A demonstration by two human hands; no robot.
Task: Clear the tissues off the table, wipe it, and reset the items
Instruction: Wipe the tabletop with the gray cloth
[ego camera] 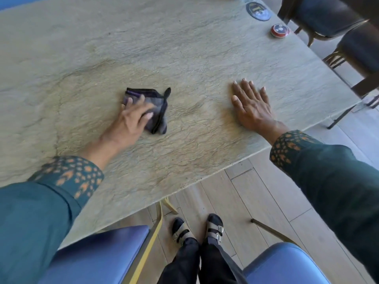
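Note:
A folded dark grey cloth with purple stripes lies on the stone-patterned table, near the middle. My left hand presses down on the cloth's near left part, fingers spread over it. My right hand rests flat on the bare table to the right, fingers apart, holding nothing. No tissues are in view.
A red round call button and a dark round coaster sit at the table's far right. Dark chairs stand beyond the right edge. Two blue chairs are at the near edge, by my feet.

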